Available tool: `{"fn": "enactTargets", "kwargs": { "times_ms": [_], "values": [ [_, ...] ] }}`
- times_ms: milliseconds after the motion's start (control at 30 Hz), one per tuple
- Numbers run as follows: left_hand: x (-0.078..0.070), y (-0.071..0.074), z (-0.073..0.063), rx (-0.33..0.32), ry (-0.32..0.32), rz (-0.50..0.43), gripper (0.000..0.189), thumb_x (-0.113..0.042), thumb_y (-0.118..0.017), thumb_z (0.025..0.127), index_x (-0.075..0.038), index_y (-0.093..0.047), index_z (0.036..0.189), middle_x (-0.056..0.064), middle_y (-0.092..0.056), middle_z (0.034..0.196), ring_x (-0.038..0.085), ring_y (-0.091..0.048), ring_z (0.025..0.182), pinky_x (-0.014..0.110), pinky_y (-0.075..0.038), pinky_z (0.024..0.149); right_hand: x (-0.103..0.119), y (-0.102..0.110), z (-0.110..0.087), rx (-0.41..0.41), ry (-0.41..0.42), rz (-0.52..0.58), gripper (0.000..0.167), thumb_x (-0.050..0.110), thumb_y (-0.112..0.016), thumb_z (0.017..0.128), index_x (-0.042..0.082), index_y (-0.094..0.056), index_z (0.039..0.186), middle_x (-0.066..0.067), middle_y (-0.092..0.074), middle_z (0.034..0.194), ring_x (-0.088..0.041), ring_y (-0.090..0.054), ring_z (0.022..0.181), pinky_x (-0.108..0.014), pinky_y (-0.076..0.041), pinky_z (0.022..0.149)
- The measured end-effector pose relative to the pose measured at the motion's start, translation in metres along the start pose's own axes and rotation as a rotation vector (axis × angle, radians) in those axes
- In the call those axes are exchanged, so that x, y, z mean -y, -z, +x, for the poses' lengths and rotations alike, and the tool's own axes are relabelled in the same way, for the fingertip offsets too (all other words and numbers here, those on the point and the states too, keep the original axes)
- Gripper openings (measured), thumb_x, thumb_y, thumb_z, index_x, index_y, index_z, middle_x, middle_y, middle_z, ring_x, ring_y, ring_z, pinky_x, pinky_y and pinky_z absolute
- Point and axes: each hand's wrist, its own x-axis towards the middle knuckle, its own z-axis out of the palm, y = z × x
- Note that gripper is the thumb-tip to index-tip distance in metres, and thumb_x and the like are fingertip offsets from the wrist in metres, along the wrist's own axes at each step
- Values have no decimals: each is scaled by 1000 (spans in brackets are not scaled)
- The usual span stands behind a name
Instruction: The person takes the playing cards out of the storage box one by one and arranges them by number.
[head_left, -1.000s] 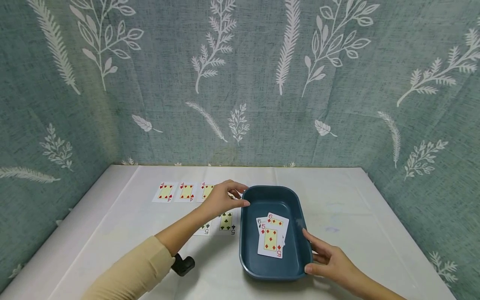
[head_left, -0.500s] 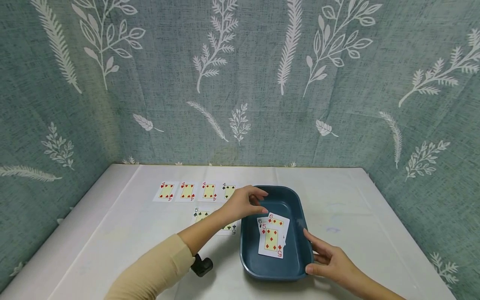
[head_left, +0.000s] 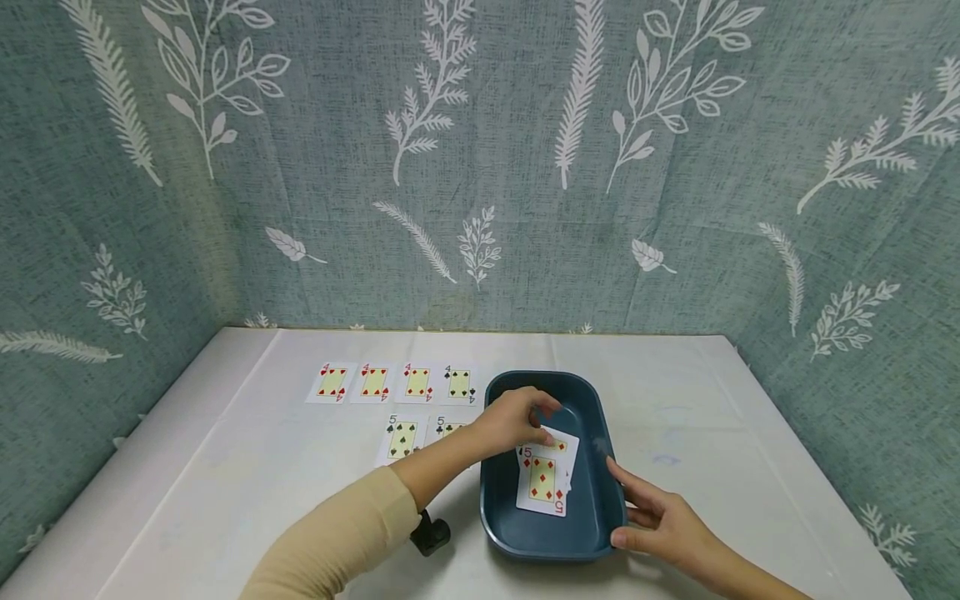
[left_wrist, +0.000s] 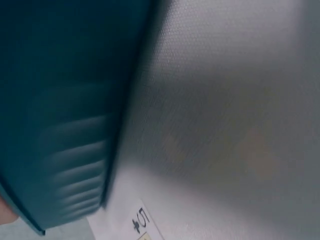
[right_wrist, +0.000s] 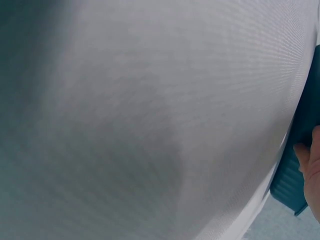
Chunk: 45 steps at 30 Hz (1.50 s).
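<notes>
A dark teal plastic bin (head_left: 592, 521) stands at the middle front of the table in the head view. In it lie overlapping playing cards: a five of diamonds (head_left: 542, 487) on top, partly over a six of diamonds (head_left: 568, 450), with another card mostly hidden beneath. My left hand (head_left: 513, 421) reaches over the bin's left rim, thumb and fingers apart, the thumb just above the six of diamonds. Whether it touches the card is unclear. My right hand (head_left: 663, 517) holds the bin's right side, also visible at the edge of the right wrist view.
Left of the bin, a row of fours includes a four of hearts (head_left: 332, 383) and a four of spades (head_left: 459, 384). Below lie a five of spades (head_left: 402, 437) and a five of clubs (head_left: 447, 427), partly behind my left arm. Patterned cloth (head_left: 450, 250) walls surround the white table (head_left: 225, 467).
My left hand has moved right, from the bin's left rim to over the cards inside it. The four of spades is now uncovered. My right hand and the bin stay put.
</notes>
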Motion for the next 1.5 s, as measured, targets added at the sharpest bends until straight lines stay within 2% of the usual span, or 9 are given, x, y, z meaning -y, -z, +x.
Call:
{"fn": "enactTargets", "kwargs": {
  "times_ms": [200, 400, 600, 733, 867, 1133, 1267, 1400, 1500],
  "values": [
    [1, -4, 2, 44, 61, 62, 46, -17, -80, 76, -11, -65, 119, 6, -65, 106, 13, -60, 83, 19, -47, 65, -1, 0, 0, 4, 36, -8, 76, 10, -66, 89, -6, -20, 147, -35, -19, 146, -40, -50, 121, -28, -51, 86],
    [1, -9, 6, 89, 87, 263, 51, -28, -84, 70, -15, -67, 116, -3, -66, 100, 7, -55, 80, 21, -43, 65, -2, 0, -1, 15, 54, 1, 76, 10, -65, 89, -7, -18, 147, -37, -17, 146, -40, -51, 120, -29, -52, 86],
    [0, -13, 6, 124, 97, 422, 53, -32, -85, 68, -20, -68, 116, -6, -64, 97, 6, -53, 79, 23, -41, 64, -2, 0, 0, -9, 0, -9, 77, 11, -67, 88, -3, -21, 148, -34, -20, 147, -32, -54, 119, -29, -51, 86],
    [-1, -15, 4, 158, 96, 491, 57, -35, -86, 65, -20, -67, 117, -6, -65, 100, 7, -56, 84, 26, -45, 70, -1, -1, 1, -19, -11, -23, 77, 13, -67, 88, -3, -21, 148, -34, -20, 147, -41, -51, 120, -29, -51, 86],
    [0, -16, 3, 187, 94, 532, 61, -37, -88, 62, -20, -66, 117, -6, -65, 99, 8, -56, 84, 28, -46, 71, 0, -2, 1, -29, -25, -34, 78, 14, -68, 87, -3, -23, 148, -33, -21, 147, -46, -47, 122, -29, -51, 86],
    [2, -18, 2, 203, 54, 624, 55, -40, -86, 63, -20, -68, 111, -7, -63, 94, 5, -52, 78, 23, -43, 65, -2, -1, 0, -6, -1, -2, 77, 11, -67, 88, -3, -20, 148, -35, -20, 146, -36, -53, 119, -29, -52, 86],
    [2, -19, 2, 207, 59, 619, 52, -40, -86, 63, -20, -69, 107, -6, -62, 94, 6, -51, 77, 24, -42, 65, -3, -1, -1, -11, 4, -4, 77, 12, -67, 88, -4, -21, 148, -37, -22, 145, -35, -54, 119, -29, -52, 86],
    [2, -20, 2, 203, 61, 601, 51, -39, -87, 62, -19, -69, 105, -4, -61, 94, 7, -50, 77, 24, -43, 66, -4, -1, -2, -15, 7, 0, 77, 12, -67, 88, -4, -21, 148, -36, -21, 146, -22, -57, 116, -28, -51, 86],
    [2, -20, 2, 200, 64, 574, 48, -37, -87, 62, -18, -70, 103, -2, -58, 94, 8, -50, 75, 21, -44, 66, -4, 0, 0, -13, 16, -9, 77, 11, -67, 87, -4, -22, 148, -34, -19, 147, -28, -55, 119, -28, -51, 86]
  ]
}}
